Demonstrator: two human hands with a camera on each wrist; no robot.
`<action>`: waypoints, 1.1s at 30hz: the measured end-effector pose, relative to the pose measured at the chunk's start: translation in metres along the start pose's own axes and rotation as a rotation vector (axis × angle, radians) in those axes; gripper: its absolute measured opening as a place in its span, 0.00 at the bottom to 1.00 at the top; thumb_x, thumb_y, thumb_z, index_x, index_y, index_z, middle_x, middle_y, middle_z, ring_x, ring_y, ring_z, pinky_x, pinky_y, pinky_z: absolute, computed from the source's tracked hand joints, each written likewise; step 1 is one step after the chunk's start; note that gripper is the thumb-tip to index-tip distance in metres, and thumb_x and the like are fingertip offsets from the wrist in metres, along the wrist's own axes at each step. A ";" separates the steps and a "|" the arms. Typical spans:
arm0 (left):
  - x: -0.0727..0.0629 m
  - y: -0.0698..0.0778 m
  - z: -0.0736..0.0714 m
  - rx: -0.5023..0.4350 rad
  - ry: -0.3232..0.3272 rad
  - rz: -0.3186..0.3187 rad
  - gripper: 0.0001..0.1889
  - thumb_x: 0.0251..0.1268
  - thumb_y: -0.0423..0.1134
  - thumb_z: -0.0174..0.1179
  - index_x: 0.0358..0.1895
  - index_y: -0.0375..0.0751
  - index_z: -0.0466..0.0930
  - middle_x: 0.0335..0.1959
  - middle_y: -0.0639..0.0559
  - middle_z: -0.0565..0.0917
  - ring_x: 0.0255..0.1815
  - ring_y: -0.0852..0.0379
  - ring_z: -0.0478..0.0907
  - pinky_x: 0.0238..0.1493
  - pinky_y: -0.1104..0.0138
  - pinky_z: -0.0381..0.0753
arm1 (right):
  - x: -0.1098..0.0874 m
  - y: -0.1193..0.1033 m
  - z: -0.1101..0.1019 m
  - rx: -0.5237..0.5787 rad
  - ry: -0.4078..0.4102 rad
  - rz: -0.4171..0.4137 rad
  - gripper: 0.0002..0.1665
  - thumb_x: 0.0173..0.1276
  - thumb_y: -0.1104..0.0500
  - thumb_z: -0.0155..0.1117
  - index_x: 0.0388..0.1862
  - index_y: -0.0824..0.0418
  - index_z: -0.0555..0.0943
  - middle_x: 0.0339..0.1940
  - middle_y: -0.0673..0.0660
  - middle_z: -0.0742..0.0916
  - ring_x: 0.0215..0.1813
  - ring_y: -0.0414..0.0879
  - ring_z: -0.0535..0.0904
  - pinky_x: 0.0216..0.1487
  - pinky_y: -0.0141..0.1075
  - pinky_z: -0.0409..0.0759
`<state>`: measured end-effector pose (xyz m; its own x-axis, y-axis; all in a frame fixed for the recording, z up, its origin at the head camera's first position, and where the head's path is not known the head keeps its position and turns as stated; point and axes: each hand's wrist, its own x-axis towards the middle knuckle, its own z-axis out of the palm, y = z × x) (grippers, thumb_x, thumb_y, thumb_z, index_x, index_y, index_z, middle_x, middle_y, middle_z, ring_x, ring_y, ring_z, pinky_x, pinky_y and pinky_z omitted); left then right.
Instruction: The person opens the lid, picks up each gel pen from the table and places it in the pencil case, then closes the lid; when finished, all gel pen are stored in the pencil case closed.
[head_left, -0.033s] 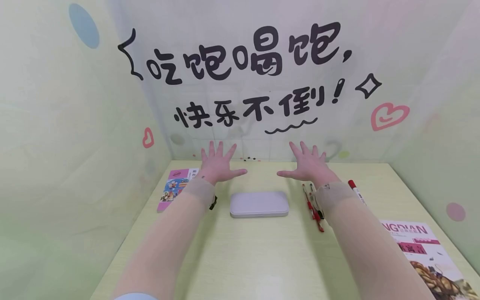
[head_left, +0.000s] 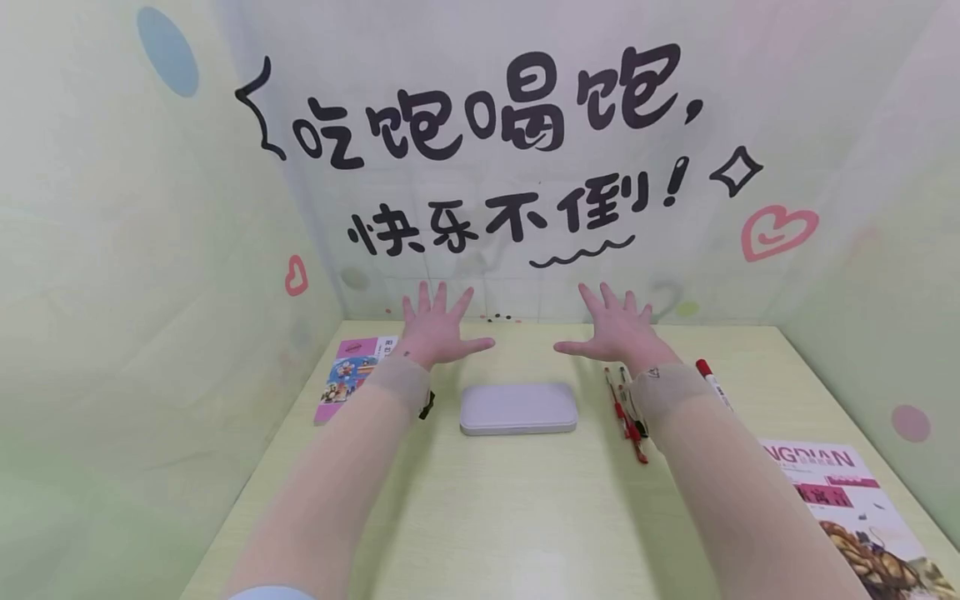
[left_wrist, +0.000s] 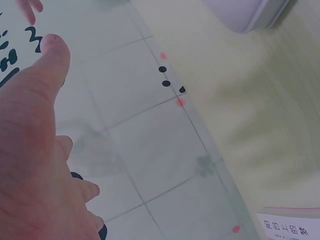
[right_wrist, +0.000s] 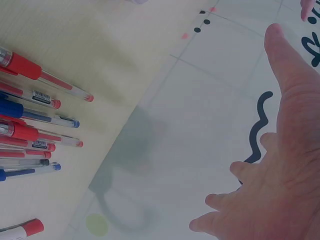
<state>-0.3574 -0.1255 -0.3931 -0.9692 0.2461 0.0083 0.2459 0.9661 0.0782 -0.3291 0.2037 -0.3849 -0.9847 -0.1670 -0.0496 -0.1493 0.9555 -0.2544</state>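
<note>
My left hand (head_left: 437,332) is held out over the far part of the table with its fingers spread, holding nothing. Level with it on the other side, my right hand (head_left: 617,332) has its fingers spread too and grips nothing. Between and nearer than the hands lies a closed pale lilac case (head_left: 517,408), touched by neither; its contents are hidden. Several red, blue and dark pens (right_wrist: 25,65) lie in a group below my right hand, partly covered by the forearm in the head view. A red-capped marker (head_left: 712,382) lies to their right.
A pink-edged booklet (head_left: 348,379) lies at the far left, partly behind my left forearm. At the front right is a larger illustrated magazine (head_left: 840,500). A small black object (head_left: 427,406) shows beside my left wrist. Printed fabric walls (head_left: 525,292) enclose the table (head_left: 510,517) at back and sides.
</note>
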 end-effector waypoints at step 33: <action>-0.022 0.007 0.016 -0.178 0.020 0.045 0.61 0.67 0.82 0.59 0.93 0.62 0.40 0.94 0.34 0.43 0.94 0.27 0.37 0.94 0.34 0.40 | -0.009 -0.018 0.033 0.126 0.038 -0.121 0.71 0.69 0.22 0.68 0.95 0.45 0.43 0.95 0.70 0.48 0.90 0.84 0.41 0.86 0.83 0.44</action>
<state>-0.3344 -0.1232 -0.4092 -0.9578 0.2851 0.0355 0.2847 0.9247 0.2526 -0.3141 0.1799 -0.4113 -0.9633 -0.2673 0.0248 -0.2568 0.8904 -0.3759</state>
